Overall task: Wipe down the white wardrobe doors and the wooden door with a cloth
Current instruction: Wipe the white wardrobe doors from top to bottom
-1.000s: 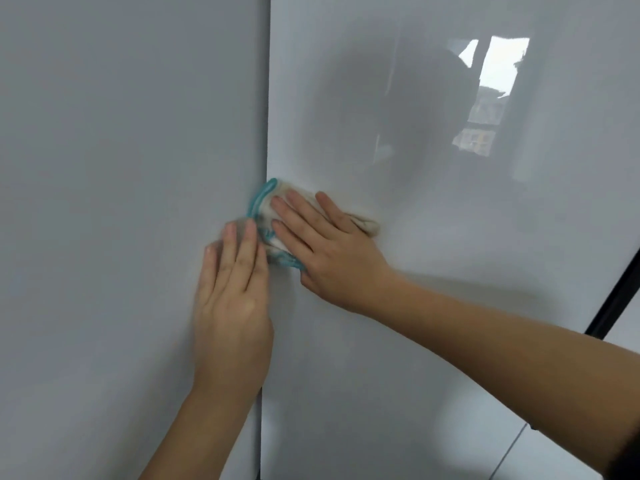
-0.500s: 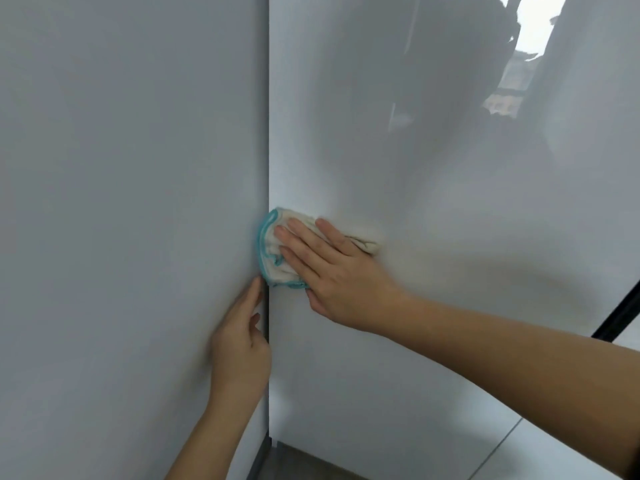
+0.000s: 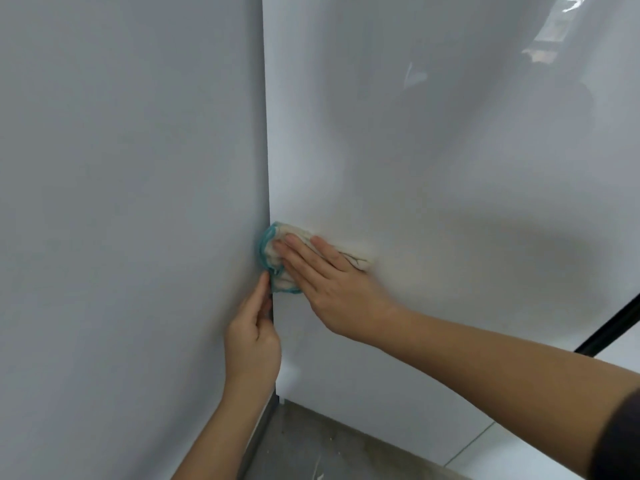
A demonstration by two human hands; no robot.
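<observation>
Two glossy white wardrobe doors fill the view, a left door [image 3: 131,202] and a right door [image 3: 433,150], meeting at a vertical gap. A folded white cloth with a teal edge [image 3: 273,258] lies flat on the right door beside that gap. My right hand [image 3: 332,289] presses it with straight fingers. My left hand [image 3: 254,337] is just below the cloth at the right edge of the left door; its fingertips reach into the gap and nearly touch the cloth's teal edge. No wooden door is in view.
A strip of grey-brown floor [image 3: 311,448] shows at the bottom between the doors. A black frame bar [image 3: 609,329] runs diagonally at the right edge, with white floor tiles [image 3: 519,455] below it.
My right hand and the cloth have slid down the right door along the gap. My left hand came off the left door's face and dropped to its edge, and the floor came into view.
</observation>
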